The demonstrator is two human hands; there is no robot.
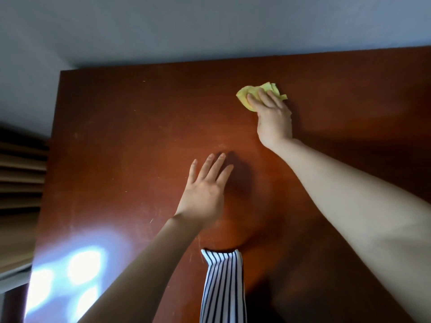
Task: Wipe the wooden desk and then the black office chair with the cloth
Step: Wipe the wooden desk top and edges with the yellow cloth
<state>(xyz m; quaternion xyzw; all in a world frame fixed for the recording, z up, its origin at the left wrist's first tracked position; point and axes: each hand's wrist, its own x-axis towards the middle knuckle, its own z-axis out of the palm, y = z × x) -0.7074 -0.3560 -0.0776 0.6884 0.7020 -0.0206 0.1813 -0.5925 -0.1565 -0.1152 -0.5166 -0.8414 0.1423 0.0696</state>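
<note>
A reddish-brown wooden desk (130,141) fills most of the view. A crumpled yellow cloth (245,95) lies on its far right part. My right hand (274,115) presses down on the cloth with fingers stretched over it, arm reaching far forward. My left hand (203,190) lies flat on the desk's middle, fingers straight and spread, holding nothing. The black office chair is not in view.
A pale wall (186,26) runs behind the desk's far edge. Left of the desk are brown slatted boards (21,173). A striped piece of my clothing (221,285) hangs over the near edge. Bright light glare (81,266) lies on the desk's near left corner.
</note>
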